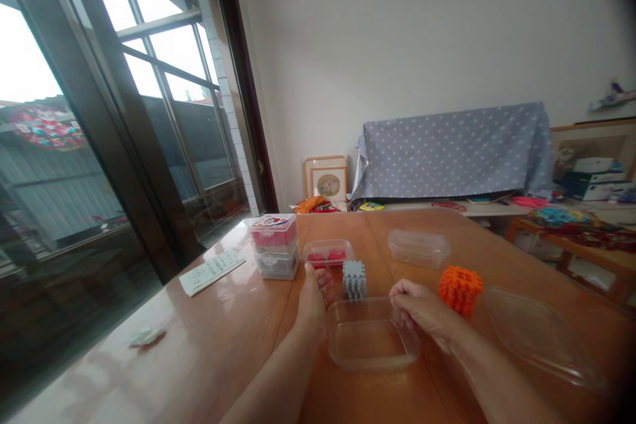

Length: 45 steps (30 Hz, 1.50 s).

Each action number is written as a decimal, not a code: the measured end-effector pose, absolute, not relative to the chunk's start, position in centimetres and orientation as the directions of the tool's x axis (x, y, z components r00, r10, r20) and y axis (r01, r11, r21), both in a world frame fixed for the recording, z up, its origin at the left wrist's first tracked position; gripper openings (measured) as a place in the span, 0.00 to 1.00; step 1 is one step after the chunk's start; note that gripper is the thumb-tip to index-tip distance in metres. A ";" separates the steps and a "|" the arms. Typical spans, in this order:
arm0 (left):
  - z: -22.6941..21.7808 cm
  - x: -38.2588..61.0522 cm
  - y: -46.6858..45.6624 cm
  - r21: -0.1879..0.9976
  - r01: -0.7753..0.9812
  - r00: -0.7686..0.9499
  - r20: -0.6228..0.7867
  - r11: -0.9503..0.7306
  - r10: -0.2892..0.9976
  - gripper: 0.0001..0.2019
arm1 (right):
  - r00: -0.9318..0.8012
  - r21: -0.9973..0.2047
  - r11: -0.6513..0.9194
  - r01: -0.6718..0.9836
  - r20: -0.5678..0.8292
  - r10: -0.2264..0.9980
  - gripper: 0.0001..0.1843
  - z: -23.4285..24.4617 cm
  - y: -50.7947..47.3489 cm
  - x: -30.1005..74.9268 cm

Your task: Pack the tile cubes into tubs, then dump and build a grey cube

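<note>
Wooden table [233, 344] by the window: the tub [372, 363] sits before me, my left hand [313, 299] against its left wall, grip unclear; my right hand [428, 313] curls its fingers on the right rim. Grey cube [354, 279] just behind.

Daylight enters through the big window [163, 79], far to the left of the left hand [312, 305], and the sky there is burnt out to plain white. The tabletop [213, 351] left of this hand shows a wide pale glare. The wall [348, 46] behind both hands is evenly lit, and the shadows are soft. The whole picture is slightly unsharp. The window frames lean and bend toward the edges, and the corners beyond the right hand [427, 311] turn dark.
</note>
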State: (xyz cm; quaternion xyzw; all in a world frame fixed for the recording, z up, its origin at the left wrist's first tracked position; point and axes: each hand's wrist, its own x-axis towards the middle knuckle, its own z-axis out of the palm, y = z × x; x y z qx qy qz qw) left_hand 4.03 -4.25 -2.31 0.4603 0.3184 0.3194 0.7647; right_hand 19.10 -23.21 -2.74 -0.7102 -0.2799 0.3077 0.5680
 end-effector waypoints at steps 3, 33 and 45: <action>-2.6 4.6 -3.4 0.916 -0.198 0.615 -0.162 0.350 0.772 0.39 | 0.667 -0.981 -0.187 0.050 -0.106 0.738 0.02 -2.7 -23.2 19.1; 2.5 5.3 -1.4 0.917 -0.088 0.909 0.234 -0.389 0.346 0.24 | 0.808 -0.966 -0.177 0.191 0.052 0.587 0.21 -2.3 -22.9 20.2; 2.9 5.1 -1.4 0.850 -0.135 0.835 0.374 -0.508 0.404 0.21 | 0.821 -0.967 -0.178 0.184 0.052 0.568 0.22 -2.0 -23.1 20.3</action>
